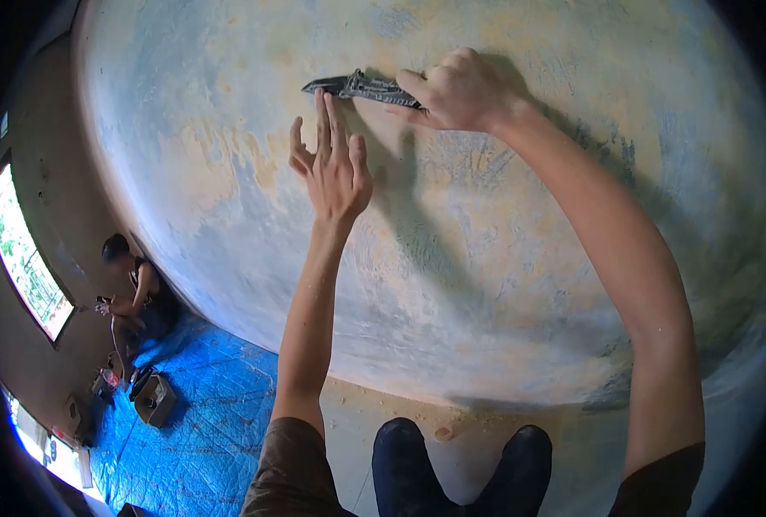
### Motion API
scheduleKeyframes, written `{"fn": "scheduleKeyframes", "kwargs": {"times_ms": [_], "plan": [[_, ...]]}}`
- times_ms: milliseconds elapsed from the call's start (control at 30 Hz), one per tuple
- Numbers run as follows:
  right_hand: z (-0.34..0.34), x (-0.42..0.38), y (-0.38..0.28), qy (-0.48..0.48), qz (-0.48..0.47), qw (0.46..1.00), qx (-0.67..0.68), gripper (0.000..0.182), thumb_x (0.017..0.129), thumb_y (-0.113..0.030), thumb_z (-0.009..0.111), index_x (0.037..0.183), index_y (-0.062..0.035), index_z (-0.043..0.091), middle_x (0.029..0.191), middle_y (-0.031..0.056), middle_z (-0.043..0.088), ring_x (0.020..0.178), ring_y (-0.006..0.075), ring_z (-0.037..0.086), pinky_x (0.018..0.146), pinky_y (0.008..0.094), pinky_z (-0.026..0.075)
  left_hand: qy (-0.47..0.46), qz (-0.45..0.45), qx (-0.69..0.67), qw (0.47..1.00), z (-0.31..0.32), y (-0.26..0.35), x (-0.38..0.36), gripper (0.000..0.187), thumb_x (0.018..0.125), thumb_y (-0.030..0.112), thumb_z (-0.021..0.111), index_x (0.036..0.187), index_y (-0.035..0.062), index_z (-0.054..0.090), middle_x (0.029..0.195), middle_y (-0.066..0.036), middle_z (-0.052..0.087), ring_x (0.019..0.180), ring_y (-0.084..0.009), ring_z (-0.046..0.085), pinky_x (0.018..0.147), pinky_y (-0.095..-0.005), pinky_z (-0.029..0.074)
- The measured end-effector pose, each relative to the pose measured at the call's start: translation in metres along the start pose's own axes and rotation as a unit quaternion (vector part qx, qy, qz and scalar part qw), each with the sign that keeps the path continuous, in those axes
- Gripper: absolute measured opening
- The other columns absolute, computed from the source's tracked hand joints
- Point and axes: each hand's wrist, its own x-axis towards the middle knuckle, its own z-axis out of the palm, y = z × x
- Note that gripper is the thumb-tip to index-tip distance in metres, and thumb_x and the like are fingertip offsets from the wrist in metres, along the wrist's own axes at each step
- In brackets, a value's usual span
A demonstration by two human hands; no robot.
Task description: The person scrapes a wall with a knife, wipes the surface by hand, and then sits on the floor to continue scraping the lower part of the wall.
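In the head view, my right hand (465,93) is wrapped round the handle of a dark folding knife (374,90). The blade points left and lies close along the mottled wall (503,224), coloured in blue, cream and ochre. Two outstretched fingertips of my left hand (335,168) are at the blade's lower edge, with its other fingers spread. Patches of rough, scraped-looking texture show on the wall around both hands, and my arms throw shadows across it.
Blue plastic sheeting (219,405) covers the floor at left, with a box (154,399) on it. A person (137,293) sits against the wall there. Crumbs lie along the wall's foot, near my knees (400,457). A window (28,250) opens at far left.
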Motion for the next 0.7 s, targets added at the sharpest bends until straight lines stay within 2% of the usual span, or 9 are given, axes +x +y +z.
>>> {"fn": "scheduleKeyframes", "kwargs": {"times_ms": [67,133,167,233,300,400,467,567,700], "plan": [[0.004,-0.001,0.001,0.016,0.004,1.0,-0.011,0.046,0.098,-0.054,0.058,0.085,-0.0099,0.062,0.044,0.0048,0.054,0.038,0.0231,0.058,0.046,0.0369,0.051,-0.012,0.003,0.028,1.0,-0.009,0.004,0.003,0.066,0.109,0.047,0.014,0.162,0.01,0.026,0.169,-0.007,0.025,0.148,-0.0355,0.02,0.117,-0.0489,0.017],[0.001,-0.001,-0.001,0.001,0.011,1.0,-0.018,0.043,0.097,-0.052,0.062,0.088,-0.0101,0.064,0.046,0.0046,0.053,0.04,0.0221,0.057,0.047,0.0351,0.049,0.006,-0.012,-0.024,1.0,-0.015,0.007,-0.008,0.067,0.109,0.046,0.016,0.161,0.0045,0.025,0.168,-0.012,0.024,0.15,-0.0355,0.018,0.121,-0.0463,0.014],[0.0,-0.001,-0.001,-0.007,0.015,1.0,-0.021,0.041,0.096,-0.051,0.064,0.09,-0.0102,0.065,0.048,0.0046,0.053,0.042,0.0216,0.056,0.048,0.0342,0.048,0.018,-0.021,-0.047,0.999,-0.012,0.005,-0.022,0.067,0.109,0.046,0.017,0.161,0.003,0.025,0.168,-0.014,0.024,0.151,-0.0353,0.018,0.121,-0.0451,0.014],[0.001,0.0,0.002,0.015,0.001,1.0,-0.023,0.045,0.099,-0.054,0.059,0.088,-0.0099,0.063,0.045,0.0043,0.053,0.039,0.0212,0.056,0.045,0.034,0.049,0.029,-0.033,-0.068,0.997,-0.012,0.001,-0.056,0.068,0.11,0.045,0.02,0.16,-0.0005,0.025,0.167,-0.017,0.025,0.151,-0.0361,0.021,0.121,-0.0442,0.017],[0.003,-0.001,0.0,0.028,-0.005,0.999,-0.019,0.047,0.1,-0.055,0.056,0.087,-0.0098,0.062,0.043,0.0039,0.053,0.037,0.0208,0.056,0.044,0.034,0.049,0.039,-0.081,-0.107,0.99,-0.005,0.002,-0.109,0.068,0.11,0.045,0.018,0.16,-0.0007,0.024,0.166,-0.018,0.026,0.151,-0.0383,0.023,0.122,-0.0461,0.017],[0.002,-0.002,0.001,0.014,-0.001,1.0,-0.015,0.046,0.099,-0.054,0.058,0.087,-0.0098,0.063,0.045,0.0039,0.053,0.039,0.0211,0.056,0.045,0.0345,0.049,-0.064,-0.145,-0.142,0.977,-0.002,0.023,-0.19,0.068,0.11,0.046,0.016,0.161,0.0,0.022,0.166,-0.019,0.026,0.153,-0.0403,0.02,0.124,-0.0491,0.014],[-0.001,-0.002,-0.002,-0.018,0.015,1.0,-0.007,0.044,0.098,-0.052,0.061,0.087,-0.0096,0.065,0.047,0.0049,0.053,0.042,0.0227,0.056,0.047,0.0352,0.049,-0.097,-0.162,-0.152,0.97,-0.001,0.033,-0.223,0.068,0.11,0.046,0.017,0.161,0.0002,0.021,0.167,-0.02,0.024,0.154,-0.0402,0.017,0.124,-0.0499,0.014],[-0.002,-0.002,0.0,-0.055,-0.023,0.998,0.005,0.05,0.1,-0.057,0.054,0.086,-0.0099,0.063,0.046,0.0052,0.057,0.04,0.0223,0.058,0.045,0.0339,0.049,-0.077,-0.146,-0.154,0.974,0.001,0.032,-0.227,0.068,0.11,0.044,0.021,0.161,-0.0013,0.019,0.167,-0.021,0.021,0.155,-0.0414,0.013,0.124,-0.0505,0.013],[0.001,-0.006,-0.003,-0.072,-0.111,0.991,-0.004,0.052,0.1,-0.059,0.05,0.087,-0.0113,0.064,0.052,0.0077,0.062,0.049,0.0244,0.064,0.052,0.0352,0.052,-0.049,-0.09,-0.118,0.988,-0.008,0.028,-0.17,0.071,0.109,0.043,0.027,0.161,-0.0044,0.013,0.168,-0.025,0.012,0.156,-0.0436,0.007,0.124,-0.0519,0.012]]}}
